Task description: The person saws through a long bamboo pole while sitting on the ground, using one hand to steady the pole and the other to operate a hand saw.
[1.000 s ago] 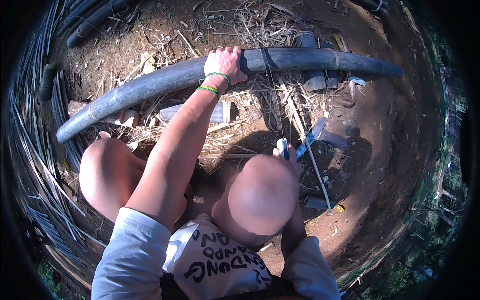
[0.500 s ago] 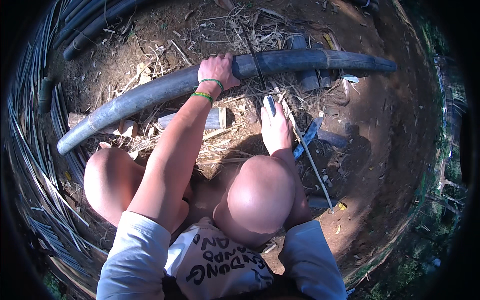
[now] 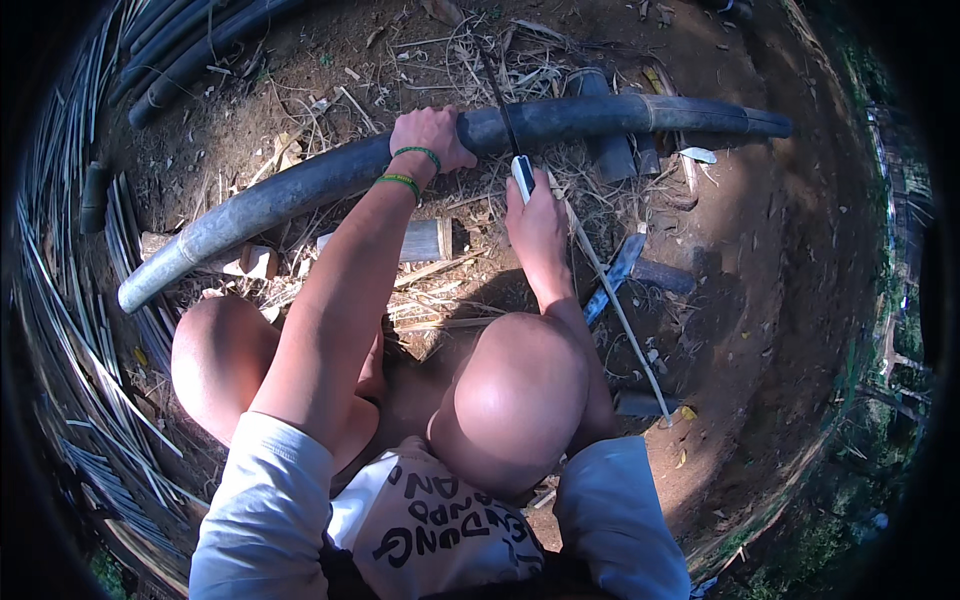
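Observation:
A long dark bamboo pole (image 3: 290, 190) lies crosswise before me, its ends curved by the lens. My left hand (image 3: 430, 138) is closed over the top of the pole near its middle. To its right, a hand saw (image 3: 523, 177) with a white and dark handle rests its thin dark blade across the bamboo. My right hand (image 3: 540, 230) is wrapped round that handle, on the near side of the pole. Whether the blade has cut into the bamboo cannot be made out.
Short bamboo pieces (image 3: 428, 240) lie near and under the pole. A thin pale stick (image 3: 622, 315) and a flat bluish strip (image 3: 615, 280) are right of my knee (image 3: 515, 400). Many thin strips (image 3: 60, 300) lie at left, and more dark poles (image 3: 200, 60) far left.
My right hand and the saw have moved away from me and slightly left, bringing the handle close to the pole. My left hand keeps its hold on the bamboo.

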`<state>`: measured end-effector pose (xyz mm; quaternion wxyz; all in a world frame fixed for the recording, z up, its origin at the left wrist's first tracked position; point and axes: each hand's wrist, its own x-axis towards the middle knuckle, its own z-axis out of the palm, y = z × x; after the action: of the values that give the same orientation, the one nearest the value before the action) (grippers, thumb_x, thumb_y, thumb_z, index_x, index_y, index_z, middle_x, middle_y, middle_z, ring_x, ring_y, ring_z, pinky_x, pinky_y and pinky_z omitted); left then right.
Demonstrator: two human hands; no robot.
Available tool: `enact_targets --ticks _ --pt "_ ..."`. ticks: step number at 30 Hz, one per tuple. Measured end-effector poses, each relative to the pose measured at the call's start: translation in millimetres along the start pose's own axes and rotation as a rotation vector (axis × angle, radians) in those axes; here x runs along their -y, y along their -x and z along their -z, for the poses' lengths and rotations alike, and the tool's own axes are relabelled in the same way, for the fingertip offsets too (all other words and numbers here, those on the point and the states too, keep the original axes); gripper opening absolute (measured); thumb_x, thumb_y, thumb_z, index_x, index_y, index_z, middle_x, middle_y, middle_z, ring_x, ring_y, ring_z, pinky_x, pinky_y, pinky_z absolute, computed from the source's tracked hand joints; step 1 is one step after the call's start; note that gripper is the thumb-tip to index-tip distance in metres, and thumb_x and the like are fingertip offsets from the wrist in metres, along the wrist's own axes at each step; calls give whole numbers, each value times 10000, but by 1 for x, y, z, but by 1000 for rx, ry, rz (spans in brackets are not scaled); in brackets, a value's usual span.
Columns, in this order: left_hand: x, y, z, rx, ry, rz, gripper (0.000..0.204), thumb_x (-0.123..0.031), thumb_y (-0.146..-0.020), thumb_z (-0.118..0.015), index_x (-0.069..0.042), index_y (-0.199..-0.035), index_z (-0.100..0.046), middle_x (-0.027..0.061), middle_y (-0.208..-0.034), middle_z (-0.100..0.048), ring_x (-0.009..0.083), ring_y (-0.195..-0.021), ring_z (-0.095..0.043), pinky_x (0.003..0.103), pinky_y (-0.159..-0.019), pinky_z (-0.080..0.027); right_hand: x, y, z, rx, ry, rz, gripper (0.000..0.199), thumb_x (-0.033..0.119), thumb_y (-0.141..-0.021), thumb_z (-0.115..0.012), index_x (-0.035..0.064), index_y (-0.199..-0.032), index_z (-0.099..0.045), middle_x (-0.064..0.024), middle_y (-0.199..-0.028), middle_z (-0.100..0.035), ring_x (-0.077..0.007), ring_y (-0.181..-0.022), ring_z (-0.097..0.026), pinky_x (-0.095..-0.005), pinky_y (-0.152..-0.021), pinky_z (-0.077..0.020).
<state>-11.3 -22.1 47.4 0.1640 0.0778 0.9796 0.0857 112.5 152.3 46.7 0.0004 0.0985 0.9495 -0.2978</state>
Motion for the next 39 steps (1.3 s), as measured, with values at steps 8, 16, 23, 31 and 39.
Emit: enact_targets --ticks 8,16,23,31,39 --pt "11 3 -4 40 -19 -5 850 -616 -694 -823 -135 -1370 -640 155 -1118 -777 317 -1053 -764 419 -918 -626 -71 168 42 88 -9 -233 485 415 -1010 -689 134 -1388 -569 -250 -920 -753 -451 -863 -758 -501 -710 -597" --pt "7 -3 3 84 10 -4 851 -584 -678 -828 -112 -1360 -638 170 -1111 -780 332 -1057 -762 423 -936 -619 0 1 -16 -39 -50 65 315 281 -1059 -611 -10 -1174 -586 -311 -829 -719 -512 -811 -715 -577 -667 -560" --pt "9 13 -18 -178 -31 19 969 -559 -658 -897 -119 -1441 -536 158 -1332 -699 314 -1274 -661 473 -1124 -487 12 -29 -17 -57 -36 142 326 281 -1050 -624 -24 -1162 -602 -298 -784 -718 -503 -790 -728 -580 -664 -574" --pt "4 12 -16 -73 -19 49 846 -508 -704 -894 -116 -1381 -570 136 -1363 -673 321 -1247 -675 446 -1054 -546 18 -22 3 11 -7 99 308 263 -1050 -626 -16 -1177 -604 -295 -822 -730 -497 -818 -731 -586 -692 -571" --pt "6 6 -15 -48 11 20 819 -527 -725 -868 -119 -1375 -583 125 -1251 -732 346 -1125 -731 466 -994 -582 -53 132 42 113 -12 -299 477 383 -1015 -685 78 -1365 -575 -280 -872 -736 -480 -879 -741 -565 -747 -573"
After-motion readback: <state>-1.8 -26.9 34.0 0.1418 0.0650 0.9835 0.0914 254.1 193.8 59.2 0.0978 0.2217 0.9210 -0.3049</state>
